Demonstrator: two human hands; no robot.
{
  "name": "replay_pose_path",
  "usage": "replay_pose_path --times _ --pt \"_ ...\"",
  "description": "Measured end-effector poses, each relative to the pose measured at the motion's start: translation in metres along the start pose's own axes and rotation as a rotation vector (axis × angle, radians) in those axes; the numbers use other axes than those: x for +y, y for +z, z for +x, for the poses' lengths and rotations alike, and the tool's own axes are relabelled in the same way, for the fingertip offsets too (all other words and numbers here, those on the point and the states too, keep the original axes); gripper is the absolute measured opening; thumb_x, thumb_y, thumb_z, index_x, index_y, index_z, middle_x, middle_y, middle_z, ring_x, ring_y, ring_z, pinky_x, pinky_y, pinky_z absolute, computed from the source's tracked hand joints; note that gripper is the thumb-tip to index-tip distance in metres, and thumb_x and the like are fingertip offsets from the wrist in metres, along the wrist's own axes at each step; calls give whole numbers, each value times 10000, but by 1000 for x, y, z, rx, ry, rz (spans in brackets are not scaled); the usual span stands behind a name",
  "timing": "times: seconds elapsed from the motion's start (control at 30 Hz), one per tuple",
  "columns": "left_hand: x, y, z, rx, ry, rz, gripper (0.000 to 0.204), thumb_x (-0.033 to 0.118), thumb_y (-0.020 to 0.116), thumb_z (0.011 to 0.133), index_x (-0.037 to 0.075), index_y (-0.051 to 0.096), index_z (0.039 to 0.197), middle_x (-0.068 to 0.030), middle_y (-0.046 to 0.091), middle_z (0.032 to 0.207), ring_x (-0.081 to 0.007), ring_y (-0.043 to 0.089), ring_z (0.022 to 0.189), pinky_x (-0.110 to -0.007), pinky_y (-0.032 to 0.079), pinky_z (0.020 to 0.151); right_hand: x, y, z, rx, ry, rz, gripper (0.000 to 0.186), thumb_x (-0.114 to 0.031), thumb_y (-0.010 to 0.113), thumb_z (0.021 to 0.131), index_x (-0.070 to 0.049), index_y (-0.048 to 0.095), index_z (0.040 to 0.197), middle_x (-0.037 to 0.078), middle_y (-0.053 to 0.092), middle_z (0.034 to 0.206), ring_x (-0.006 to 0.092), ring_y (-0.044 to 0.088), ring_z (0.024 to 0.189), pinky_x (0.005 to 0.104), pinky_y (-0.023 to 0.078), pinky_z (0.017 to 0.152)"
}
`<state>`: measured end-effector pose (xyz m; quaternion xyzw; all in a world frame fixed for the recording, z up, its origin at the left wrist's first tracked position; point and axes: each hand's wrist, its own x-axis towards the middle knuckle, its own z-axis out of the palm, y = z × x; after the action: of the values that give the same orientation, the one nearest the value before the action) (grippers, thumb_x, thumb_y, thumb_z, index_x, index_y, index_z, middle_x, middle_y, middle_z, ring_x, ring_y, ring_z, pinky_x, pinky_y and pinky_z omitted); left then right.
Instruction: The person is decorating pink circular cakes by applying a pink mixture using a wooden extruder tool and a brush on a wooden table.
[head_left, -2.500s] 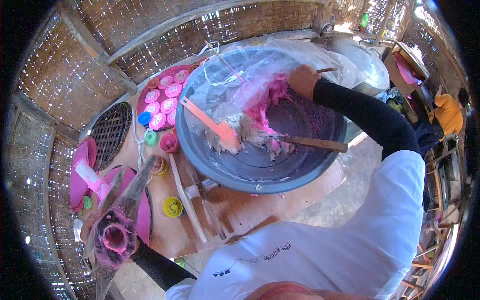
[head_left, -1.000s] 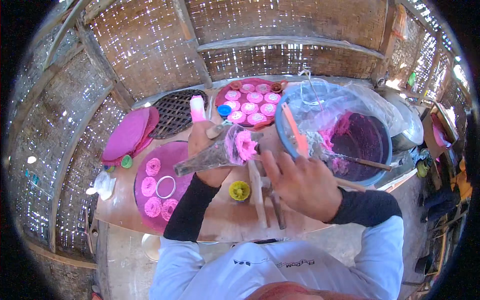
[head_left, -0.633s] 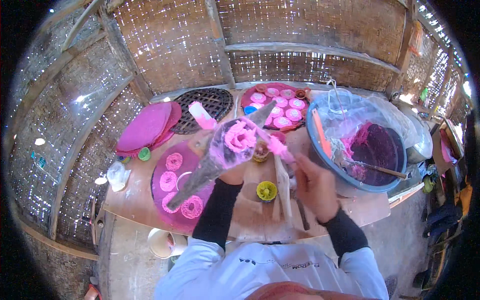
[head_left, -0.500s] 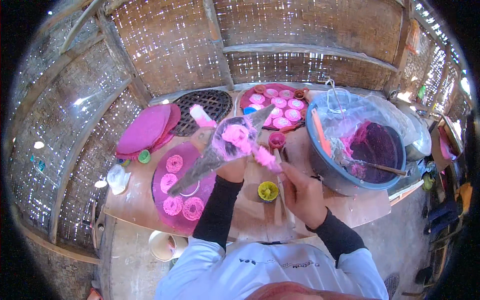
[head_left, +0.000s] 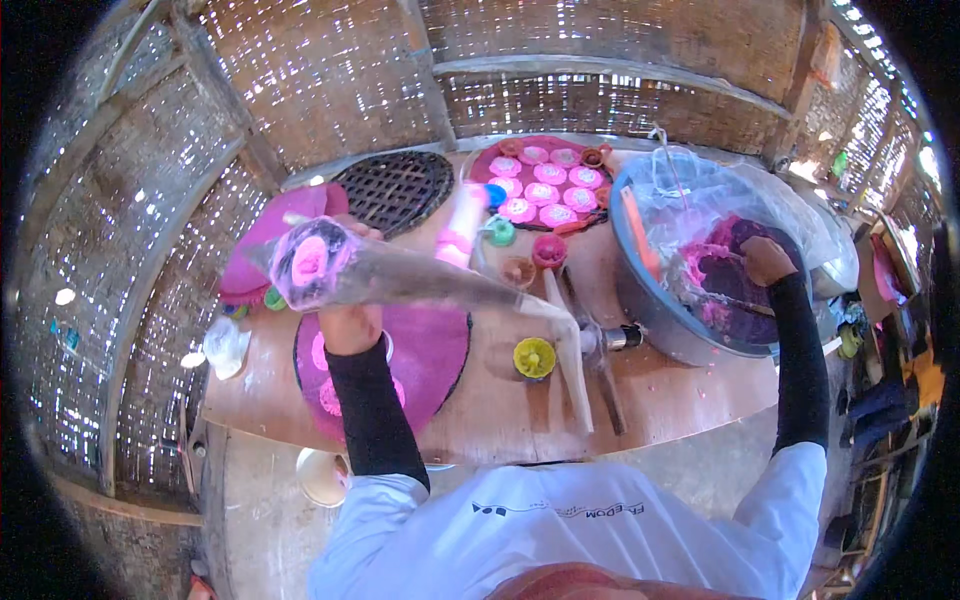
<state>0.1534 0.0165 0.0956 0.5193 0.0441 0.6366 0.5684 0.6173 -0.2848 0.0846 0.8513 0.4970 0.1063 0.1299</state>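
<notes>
Above the left part of the table, my left hand (head_left: 350,328) is closed around a press, a clear tube (head_left: 308,258) on a long wooden bar (head_left: 440,278). Pink dough shows inside the tube's mouth; the press hides some of my fingers. At the right, my right hand (head_left: 768,260) reaches into a blue tub (head_left: 628,262), fingers curled at the sticky pink dough (head_left: 705,262). What it grips is hidden. Near it in the tub lies a thin stick (head_left: 738,302). Beneath the press, a round magenta mat (head_left: 440,345) bears pink dough rings, partly covered.
A second magenta mat (head_left: 520,170) at the back carries many pink-and-white rounds. Beside a black lattice tray (head_left: 395,190) stands a blurred white-and-pink cylinder (head_left: 459,225). A yellow fluted mould (head_left: 535,357), a red mould (head_left: 549,251) and wooden sticks (head_left: 570,370) lie mid-table.
My right hand has left the press's side, where it held pink dough, and gone right into the tub. My left hand has carried the press left and turned it.
</notes>
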Motion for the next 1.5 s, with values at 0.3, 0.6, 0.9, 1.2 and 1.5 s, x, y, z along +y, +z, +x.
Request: replay_pose_path --times 0.3,0.6,0.9,1.2,1.5 --pt "-12 15 -7 -613 44 -1000 196 176 685 667 169 560 817 -20 355 934 -149 401 853 -318 344 814 -368 -119 -37 -1254 -752 2544 748 -611 368 775 -35 334 1250 131 474 1155 259 473 1038 404 391 865" --pt "36 -139 -37 182 -278 533 203 126 639 694 58 580 876 -68 594 857 -163 558 782 -310 449 674 -381 -146 -53 -717 -232 2634 644 -572 362 799 -64 365 1196 134 522 996 206 529 706 316 463 524" --pt "80 -85 -66 -323 141 1304 359 336 720 540 92 584 766 -84 571 721 -260 556 666 -357 431 619 -405 -160 -25 -61 -652 1814 693 -184 528 801 26 107 1310 141 404 1172 222 426 1065 298 343 882" --pt "72 -62 -94 -428 -518 982 483 288 717 584 67 551 980 -92 592 913 -227 573 847 -332 437 756 -411 -157 -29 5 -952 1373 772 -202 580 729 43 121 1299 266 287 1267 348 306 1196 368 249 975" --pt "14 -117 -83 -106 -275 758 390 184 722 595 40 551 915 -107 578 852 -225 567 800 -347 438 700 -402 -100 39 -1454 -479 1674 672 -457 508 788 -16 302 1251 110 491 1109 194 489 987 287 393 825"
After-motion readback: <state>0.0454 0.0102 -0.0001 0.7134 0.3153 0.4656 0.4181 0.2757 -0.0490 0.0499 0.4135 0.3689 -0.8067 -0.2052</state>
